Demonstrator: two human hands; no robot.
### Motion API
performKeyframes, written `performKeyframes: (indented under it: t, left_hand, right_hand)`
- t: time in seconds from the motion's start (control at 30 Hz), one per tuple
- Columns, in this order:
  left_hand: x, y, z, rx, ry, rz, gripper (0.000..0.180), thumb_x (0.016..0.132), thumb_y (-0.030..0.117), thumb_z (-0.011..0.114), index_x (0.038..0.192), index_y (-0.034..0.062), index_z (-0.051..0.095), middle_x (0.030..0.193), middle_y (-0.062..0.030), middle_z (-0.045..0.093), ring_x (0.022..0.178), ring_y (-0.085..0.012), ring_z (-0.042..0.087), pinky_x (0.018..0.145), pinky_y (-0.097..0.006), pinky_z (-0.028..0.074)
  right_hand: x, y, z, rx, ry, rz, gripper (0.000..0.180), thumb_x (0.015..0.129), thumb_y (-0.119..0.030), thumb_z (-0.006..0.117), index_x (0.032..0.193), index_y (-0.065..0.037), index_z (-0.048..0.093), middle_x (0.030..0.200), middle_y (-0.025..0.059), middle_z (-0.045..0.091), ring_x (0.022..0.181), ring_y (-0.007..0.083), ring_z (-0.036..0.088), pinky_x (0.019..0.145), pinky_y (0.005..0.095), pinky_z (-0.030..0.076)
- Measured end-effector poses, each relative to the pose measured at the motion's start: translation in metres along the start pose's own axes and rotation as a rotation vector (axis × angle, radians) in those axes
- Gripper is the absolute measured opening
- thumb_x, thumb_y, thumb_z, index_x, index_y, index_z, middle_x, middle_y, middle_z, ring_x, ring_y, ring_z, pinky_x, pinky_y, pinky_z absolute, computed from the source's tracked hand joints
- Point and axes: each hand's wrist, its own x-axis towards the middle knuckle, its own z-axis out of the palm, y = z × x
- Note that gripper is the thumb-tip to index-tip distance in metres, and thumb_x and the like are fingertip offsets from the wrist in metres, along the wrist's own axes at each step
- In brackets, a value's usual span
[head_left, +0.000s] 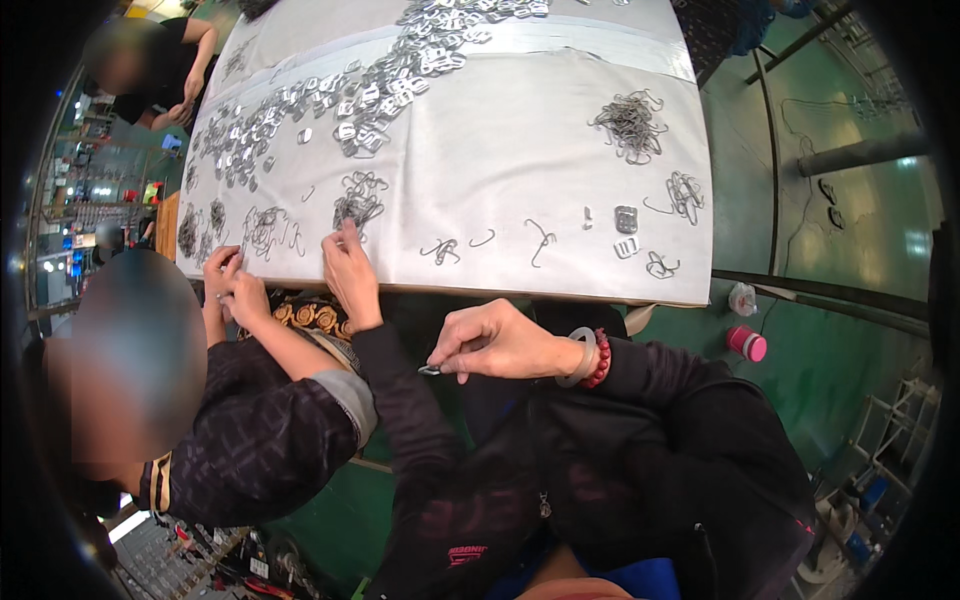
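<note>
My left hand reaches over the table edge, its fingertips drawn together at the near side of a tangled pile of bent wire hooks. Whether a hook is between those fingers is hidden. In front of my body, off the table, my right hand pinches a small shiny metal piece between thumb and fingers. Only its end shows. A few loose hooks lie on the white tabletop to the right of my left hand.
Metal buckles spread across the far and left parts of the white table. More hooks are heaped at right, near two stacked-looking metal pieces. A co-worker's hands work close on my left; another person sits at the far left.
</note>
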Motion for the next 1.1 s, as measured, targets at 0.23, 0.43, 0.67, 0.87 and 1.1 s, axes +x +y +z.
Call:
performKeyframes:
  t: [0.23, 0.43, 0.67, 0.87, 1.1]
  left_hand:
    - [0.052, -0.003, 0.013, 0.294, -0.034, 0.204, 0.027, 0.088, 0.025, 0.063, 0.091, -0.0017, 0.062, 0.088, -0.022, 0.065, 0.088, -0.0403, 0.063, 0.075, -0.048, 0.048]
    - [0.072, 0.021, -0.007, 0.336, 0.129, 0.247, 0.023, 0.087, 0.026, 0.06, 0.088, 0.0046, 0.069, 0.085, -0.0182, 0.069, 0.081, -0.0387, 0.065, 0.072, -0.047, 0.049]
    - [0.066, 0.037, -0.02, 0.378, 0.078, 0.254, 0.024, 0.086, 0.025, 0.057, 0.082, 0.0039, 0.067, 0.08, -0.0199, 0.067, 0.078, -0.0422, 0.064, 0.069, -0.051, 0.049]
    - [0.083, 0.015, -0.011, 0.396, -0.015, 0.245, 0.021, 0.089, 0.02, 0.056, 0.089, -0.0001, 0.062, 0.075, -0.0205, 0.067, 0.074, -0.0399, 0.066, 0.066, -0.049, 0.051]
    - [0.067, 0.003, 0.002, 0.459, -0.008, 0.315, 0.022, 0.09, 0.018, 0.055, 0.092, -0.0035, 0.062, 0.081, -0.0257, 0.066, 0.079, -0.0442, 0.064, 0.07, -0.051, 0.051]
  right_hand:
    - [-0.002, -0.001, -0.004, -0.022, -0.022, 0.054, 0.01, 0.086, 0.004, 0.065, 0.095, 0.004, 0.07, 0.093, 0.0085, 0.063, 0.074, 0.0132, 0.065, 0.066, 0.0237, 0.055]
    - [-0.007, -0.002, 0.002, -0.001, -0.038, 0.006, 0.012, 0.085, 0.004, 0.065, 0.096, 0.004, 0.069, 0.093, 0.0084, 0.063, 0.073, 0.0132, 0.065, 0.066, 0.0239, 0.055]
    - [-0.015, 0.002, 0.002, -0.011, 0.001, -0.015, 0.014, 0.084, 0.001, 0.064, 0.097, 0.003, 0.07, 0.085, 0.0079, 0.068, 0.067, 0.0104, 0.065, 0.063, 0.0242, 0.053]
    - [-0.02, 0.001, -0.004, -0.024, 0.012, 0.029, 0.012, 0.085, 0.003, 0.065, 0.097, 0.002, 0.07, 0.087, 0.0065, 0.066, 0.071, 0.0108, 0.065, 0.065, 0.0238, 0.053]
    - [-0.025, -0.001, -0.005, -0.054, 0.027, 0.018, 0.014, 0.086, 0.004, 0.064, 0.098, 0.003, 0.07, 0.088, 0.0059, 0.066, 0.071, 0.0106, 0.064, 0.065, 0.0234, 0.052]
